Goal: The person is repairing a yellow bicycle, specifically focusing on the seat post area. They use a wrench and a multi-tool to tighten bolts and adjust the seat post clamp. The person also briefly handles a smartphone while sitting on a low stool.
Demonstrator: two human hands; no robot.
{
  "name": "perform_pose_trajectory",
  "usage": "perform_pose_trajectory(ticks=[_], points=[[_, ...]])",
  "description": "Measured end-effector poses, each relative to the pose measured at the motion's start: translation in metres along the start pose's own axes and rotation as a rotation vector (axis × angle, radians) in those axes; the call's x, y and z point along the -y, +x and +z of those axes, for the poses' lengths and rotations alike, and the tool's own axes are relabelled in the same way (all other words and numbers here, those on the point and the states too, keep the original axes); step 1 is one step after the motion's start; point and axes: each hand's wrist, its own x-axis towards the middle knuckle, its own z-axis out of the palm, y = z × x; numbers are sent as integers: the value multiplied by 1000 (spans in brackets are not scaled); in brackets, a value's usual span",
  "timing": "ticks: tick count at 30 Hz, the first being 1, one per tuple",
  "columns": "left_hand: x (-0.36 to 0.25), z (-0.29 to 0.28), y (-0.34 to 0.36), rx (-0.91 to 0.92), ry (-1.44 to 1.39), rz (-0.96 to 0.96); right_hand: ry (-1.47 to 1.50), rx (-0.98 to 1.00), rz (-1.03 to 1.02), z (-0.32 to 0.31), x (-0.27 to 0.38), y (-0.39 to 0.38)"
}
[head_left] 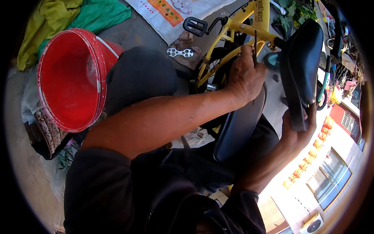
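A yellow bicycle frame [230, 54] leans in front of me, its black saddle [302, 66] on the right side. My right hand [298, 124] grips the rear end of the saddle from below, fingers bent round its edge. Close to the frame tubes, my left hand [246, 74] is closed on a thin dark rod-like tool [255, 41]; its exact kind is hard to see. Below that hand lies a long black mudguard [243, 124] over the rear wheel, which is mostly hidden. A black pedal [195, 26] sticks out at the frame's far left.
A flat silver multi-hole wrench [180, 52] rests on a brown cloth left of the frame. The red bucket [70, 85] lies tilted at my left, beside green and yellow sheets [93, 19]. A printed white sack [156, 23] covers the ground ahead. A building stands at the right.
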Motion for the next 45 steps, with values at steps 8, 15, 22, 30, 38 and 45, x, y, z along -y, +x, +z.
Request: perform_pose_trajectory(ticks=[8, 15, 22, 30, 38, 45], points=[[3, 2, 0, -2, 96, 48, -144, 130, 68, -24, 33, 25], [0, 1, 3, -9, 114, 29, -198, 164, 25, -32, 39, 43], [1, 0, 2, -3, 84, 15, 23, 113, 57, -15, 15, 19], [-1, 0, 0, 14, 120, 35, 98, 200, 32, -17, 2, 9], [-2, -5, 12, 100, -38, -77, -81, 191, -33, -43, -19, 36], [-11, -18, 27, 41, -253, -35, -212, -127, -41, -27, -48, 15]])
